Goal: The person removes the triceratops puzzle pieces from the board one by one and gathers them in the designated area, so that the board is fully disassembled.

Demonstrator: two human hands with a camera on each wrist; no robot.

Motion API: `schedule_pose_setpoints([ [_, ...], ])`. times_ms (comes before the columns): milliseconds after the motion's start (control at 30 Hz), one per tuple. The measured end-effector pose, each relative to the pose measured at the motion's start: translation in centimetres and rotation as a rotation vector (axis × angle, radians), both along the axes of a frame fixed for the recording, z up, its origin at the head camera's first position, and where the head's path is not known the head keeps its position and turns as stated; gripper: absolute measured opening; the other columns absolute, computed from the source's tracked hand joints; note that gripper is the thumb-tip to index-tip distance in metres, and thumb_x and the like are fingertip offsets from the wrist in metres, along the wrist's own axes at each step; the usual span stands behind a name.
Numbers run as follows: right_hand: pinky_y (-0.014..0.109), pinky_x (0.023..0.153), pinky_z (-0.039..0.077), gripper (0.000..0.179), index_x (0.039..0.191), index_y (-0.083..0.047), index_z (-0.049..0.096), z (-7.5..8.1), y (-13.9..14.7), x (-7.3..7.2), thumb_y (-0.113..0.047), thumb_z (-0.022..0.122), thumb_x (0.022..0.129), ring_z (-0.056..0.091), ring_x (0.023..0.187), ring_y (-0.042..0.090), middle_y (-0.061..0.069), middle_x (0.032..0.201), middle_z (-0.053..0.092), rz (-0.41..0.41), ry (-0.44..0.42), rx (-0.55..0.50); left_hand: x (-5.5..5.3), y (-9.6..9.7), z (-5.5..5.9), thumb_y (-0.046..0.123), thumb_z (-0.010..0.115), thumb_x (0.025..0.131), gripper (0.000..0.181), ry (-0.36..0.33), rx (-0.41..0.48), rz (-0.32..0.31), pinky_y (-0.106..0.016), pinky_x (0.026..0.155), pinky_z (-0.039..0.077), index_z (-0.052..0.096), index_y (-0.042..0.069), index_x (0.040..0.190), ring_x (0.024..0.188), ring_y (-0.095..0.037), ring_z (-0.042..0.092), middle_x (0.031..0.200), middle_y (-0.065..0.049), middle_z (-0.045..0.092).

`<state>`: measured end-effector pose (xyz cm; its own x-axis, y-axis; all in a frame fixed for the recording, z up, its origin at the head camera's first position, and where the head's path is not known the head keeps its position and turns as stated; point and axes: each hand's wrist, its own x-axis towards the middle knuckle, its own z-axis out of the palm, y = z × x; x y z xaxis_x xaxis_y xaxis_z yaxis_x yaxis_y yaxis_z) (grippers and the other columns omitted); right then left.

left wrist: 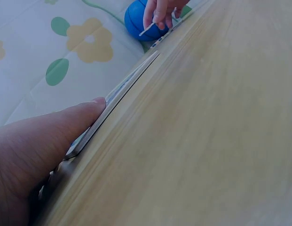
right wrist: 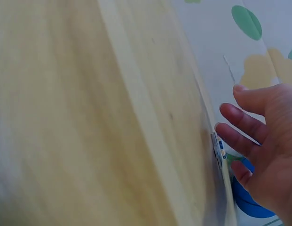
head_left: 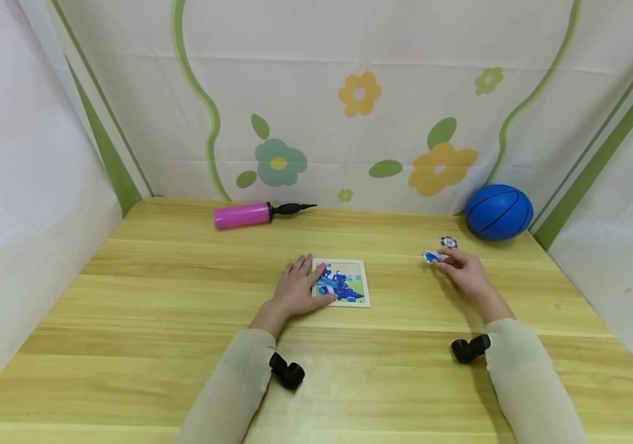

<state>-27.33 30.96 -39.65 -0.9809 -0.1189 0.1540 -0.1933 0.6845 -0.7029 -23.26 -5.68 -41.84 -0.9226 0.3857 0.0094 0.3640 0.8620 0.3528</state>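
Note:
My left hand lies spread with straight fingers over the left edge of a small square jigsaw puzzle board. Its thumb presses on the board's near side, as the left wrist view also shows. Interlocked pieces with a blue dinosaur picture fill much of the board; a pale patch shows at the upper part. To the right, my right hand pinches a blue-and-white puzzle piece between thumb and fingers, above the table. In the right wrist view the piece appears edge-on beyond the thumb tip.
A round black-and-white token with a number lies just behind the right hand. At the back right corner sits a blue ball. A pink hand pump with a black nozzle lies along the back edge, before a flowered cloth wall.

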Motion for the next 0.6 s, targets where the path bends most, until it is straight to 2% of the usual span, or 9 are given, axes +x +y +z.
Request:
schedule_pose_setpoints([
  [200,0.02,0.058,0.04,0.034,0.116,0.002,0.052,-0.5,0.2,0.2,-0.014,0.055,0.085,0.048,0.078,0.023,0.02,0.093,0.056,-0.027,-0.005,0.025,0.1,0.0,-0.1,0.065,0.042,0.075,0.079,0.002,0.003,0.003,-0.041,0.101,0.002,0.026,0.018,0.137,0.128,-0.026,0.003,0.141,-0.014,0.011],
  [433,0.019,0.057,0.04,0.032,0.114,0.002,0.054,-0.9,0.0,0.1,-0.013,0.055,0.085,0.047,0.076,0.022,0.018,0.091,0.056,-0.017,-0.004,0.023,0.0,-0.1,-0.1,0.065,0.041,0.076,0.079,0.013,-0.005,-0.004,-0.041,0.101,0.003,0.026,0.017,0.137,0.128,-0.026,0.003,0.141,-0.015,0.011],
  [600,0.023,0.061,0.04,0.032,0.112,0.0,0.055,-1.7,0.0,-0.1,-0.014,0.057,0.084,0.046,0.075,0.019,0.014,0.089,0.055,-0.007,-0.009,0.04,0.0,-0.3,0.0,0.065,0.041,0.076,0.079,0.012,-0.012,0.001,-0.041,0.101,0.003,0.026,0.017,0.137,0.128,-0.026,0.004,0.141,-0.014,0.011],
])
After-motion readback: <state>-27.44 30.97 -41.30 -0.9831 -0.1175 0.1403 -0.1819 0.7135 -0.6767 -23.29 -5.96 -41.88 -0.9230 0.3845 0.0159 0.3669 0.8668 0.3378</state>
